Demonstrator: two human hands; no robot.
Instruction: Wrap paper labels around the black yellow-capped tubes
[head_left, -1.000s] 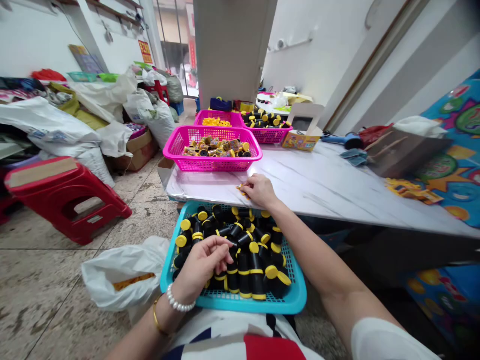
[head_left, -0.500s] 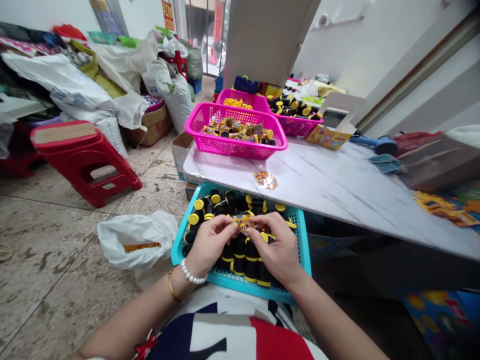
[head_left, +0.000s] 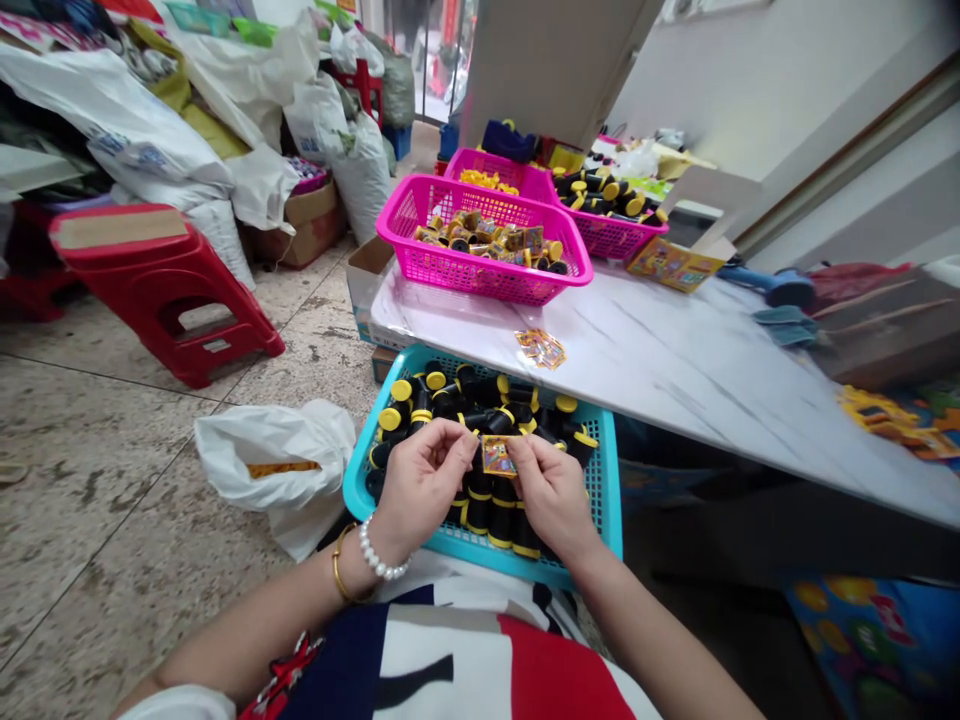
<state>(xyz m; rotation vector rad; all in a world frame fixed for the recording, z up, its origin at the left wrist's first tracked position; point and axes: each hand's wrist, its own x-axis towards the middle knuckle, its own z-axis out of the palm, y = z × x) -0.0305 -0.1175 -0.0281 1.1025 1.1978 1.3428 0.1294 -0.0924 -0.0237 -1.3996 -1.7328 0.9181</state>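
A small printed yellow sticker (head_left: pixel 496 455) is held up between my hands, over the blue basket. My right hand (head_left: pixel 555 495) pinches its right edge between thumb and fingers. At the sticker's left edge, the thumb and forefinger of my left hand (head_left: pixel 427 480) are pinched together; what lies between them is too small to make out. Below, the blue basket (head_left: pixel 611 500) holds several black tubes (head_left: pixel 480 515) with yellow caps, some standing in rows and others lying loose. A small pile of similar stickers (head_left: pixel 541 348) lies on the white table just beyond.
On the marbled table (head_left: pixel 660 370) a pink basket (head_left: pixel 480 285) holds labelled tubes, with more pink baskets behind. A printed carton (head_left: pixel 671 262) stands beside them. Left on the floor are an open white sack (head_left: pixel 281 445) and a red stool (head_left: pixel 161 280).
The sticker now shows flatter and more fully, as my left fingers have drawn back slightly from its face. The whole view has shifted a little with my head.
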